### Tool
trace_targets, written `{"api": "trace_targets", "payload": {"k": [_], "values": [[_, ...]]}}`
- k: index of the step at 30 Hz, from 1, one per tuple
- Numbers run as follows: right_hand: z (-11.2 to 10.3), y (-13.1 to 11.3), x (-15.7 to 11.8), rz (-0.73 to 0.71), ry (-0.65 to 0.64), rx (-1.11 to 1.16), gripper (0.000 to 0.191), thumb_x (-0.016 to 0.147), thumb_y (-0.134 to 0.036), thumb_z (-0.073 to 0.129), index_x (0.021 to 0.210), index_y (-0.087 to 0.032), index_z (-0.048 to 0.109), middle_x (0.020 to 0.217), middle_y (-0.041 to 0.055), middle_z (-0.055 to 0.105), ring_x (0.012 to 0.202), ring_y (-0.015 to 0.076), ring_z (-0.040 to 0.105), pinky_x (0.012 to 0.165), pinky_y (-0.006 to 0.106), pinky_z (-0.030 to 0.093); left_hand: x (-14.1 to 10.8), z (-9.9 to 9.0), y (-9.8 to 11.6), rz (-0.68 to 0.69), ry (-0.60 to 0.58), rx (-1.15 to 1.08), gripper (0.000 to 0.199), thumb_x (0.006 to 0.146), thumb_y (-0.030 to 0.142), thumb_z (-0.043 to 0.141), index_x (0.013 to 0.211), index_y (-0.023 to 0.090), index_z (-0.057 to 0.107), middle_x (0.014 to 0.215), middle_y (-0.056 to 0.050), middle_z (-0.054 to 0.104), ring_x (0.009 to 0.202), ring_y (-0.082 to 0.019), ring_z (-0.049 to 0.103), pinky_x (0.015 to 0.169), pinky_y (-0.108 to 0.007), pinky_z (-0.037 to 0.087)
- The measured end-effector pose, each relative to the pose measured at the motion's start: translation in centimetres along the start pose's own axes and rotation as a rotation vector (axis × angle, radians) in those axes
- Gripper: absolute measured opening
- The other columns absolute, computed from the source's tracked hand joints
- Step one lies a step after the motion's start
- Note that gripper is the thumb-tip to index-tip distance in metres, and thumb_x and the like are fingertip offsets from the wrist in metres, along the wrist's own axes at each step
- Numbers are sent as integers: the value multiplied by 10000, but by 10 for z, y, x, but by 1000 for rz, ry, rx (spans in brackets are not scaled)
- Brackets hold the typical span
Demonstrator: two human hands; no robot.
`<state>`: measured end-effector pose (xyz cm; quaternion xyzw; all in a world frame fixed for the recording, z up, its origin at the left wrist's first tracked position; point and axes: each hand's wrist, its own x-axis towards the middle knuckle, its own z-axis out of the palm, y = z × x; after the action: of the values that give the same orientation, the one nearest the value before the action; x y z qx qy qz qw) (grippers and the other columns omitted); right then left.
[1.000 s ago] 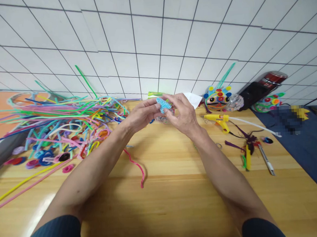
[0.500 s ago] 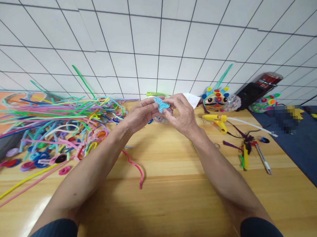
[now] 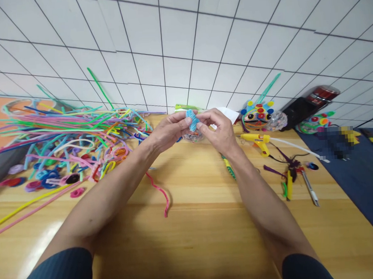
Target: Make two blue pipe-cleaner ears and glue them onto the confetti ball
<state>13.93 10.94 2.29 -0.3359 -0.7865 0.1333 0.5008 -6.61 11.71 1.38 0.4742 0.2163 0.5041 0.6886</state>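
Note:
Between both hands, above the far side of the table, is a small light-blue piece of bent pipe cleaner [image 3: 192, 120]. My left hand [image 3: 172, 130] pinches its left side with thumb and fingers. From the right, the thumb and fingertips of my right hand [image 3: 215, 127] close on its other edge. Just behind and below the piece, a clear rounded object with coloured bits [image 3: 192, 136] is partly hidden by the hands. A pink pipe cleaner [image 3: 161, 194] lies bent on the table near my left forearm.
Piled pipe cleaners [image 3: 68, 125] and coiled pieces fill the left. To the right lie a yellow glue gun [image 3: 256, 141], a utility knife [image 3: 309, 187] and a decorated mask-like figure [image 3: 257, 117]. A green-yellow tool [image 3: 228, 167] lies by my right forearm. Tiled wall [image 3: 180, 39] stands behind.
The blue piece has been turned, from lying wide to standing more upright and narrower between the fingers. The view has shifted slightly, and more of the green-yellow tool shows beside my right forearm.

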Motion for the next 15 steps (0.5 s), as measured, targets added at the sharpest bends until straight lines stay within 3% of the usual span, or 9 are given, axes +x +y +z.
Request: {"api": "trace_targets", "payload": {"k": [6, 10, 15], "values": [[5, -7, -1, -2, -3, -65, 179, 958, -390, 749, 1066, -249, 769, 1019, 55, 766, 895, 219, 699, 822, 395, 610, 2, 5, -4, 71, 47, 21, 436, 693, 477, 1055, 1004, 218, 894, 967, -39, 846, 904, -178, 769, 834, -275, 602], [8, -9, -2, 120, -20, -19, 227, 911, -407, 785, 1071, -248, 765, 1042, 48, 810, 879, 218, 731, 808, 396, 623, 3, 5, -6, 92, 75, 30, 401, 680, 460, 1061, 950, 220, 887, 942, -25, 835, 872, -181, 762, 831, -296, 606], [11, -10, -3, 257, -34, 86, 256, 880, -396, 791, 1085, -244, 773, 917, 11, 830, 797, 199, 754, 801, 394, 630, 2, 3, -8, 91, 87, 57, 390, 684, 456, 1056, 938, 218, 882, 936, -28, 835, 862, -187, 766, 827, -306, 612]]}}
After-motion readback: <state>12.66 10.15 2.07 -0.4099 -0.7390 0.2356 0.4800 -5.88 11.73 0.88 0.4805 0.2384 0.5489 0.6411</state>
